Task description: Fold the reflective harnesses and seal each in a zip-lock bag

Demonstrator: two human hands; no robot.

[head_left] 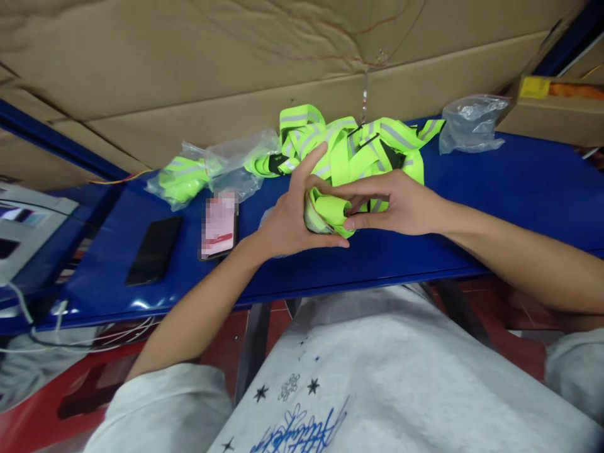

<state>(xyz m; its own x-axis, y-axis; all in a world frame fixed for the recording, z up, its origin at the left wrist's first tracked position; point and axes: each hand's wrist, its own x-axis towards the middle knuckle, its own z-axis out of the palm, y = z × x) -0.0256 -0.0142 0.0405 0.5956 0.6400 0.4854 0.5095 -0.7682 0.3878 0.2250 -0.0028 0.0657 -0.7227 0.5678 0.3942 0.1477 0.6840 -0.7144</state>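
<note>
My left hand (292, 217) is curved around a small yellow-green bundle (333, 211) of strap, with the thumb below it and the index finger raised, pointing away from me. My right hand (391, 201) comes from the other side. Its thumb and fingertips touch the right end of the bundle, but I cannot tell if they are pinching the strap firmly. The bundle is between my two hands, above the near part of the blue desk (519, 195). Some clear plastic (265, 217) shows beside my left hand; it is mostly hidden, so I cannot tell whether it goes around the bundle.

Just beyond my hands lies a loose pile of straps (344, 151), the same bright colour with grey stripes and some black parts. To its left, there is a clear bag (252, 148) and a yellow-green strap (182, 179) inside plastic. Nearer to me are a lit phone (221, 223) and, farther left, a dark phone (155, 251). To the right of the pile stands another crumpled clear bag (472, 123), next to a cardboard box (557, 119).
</note>
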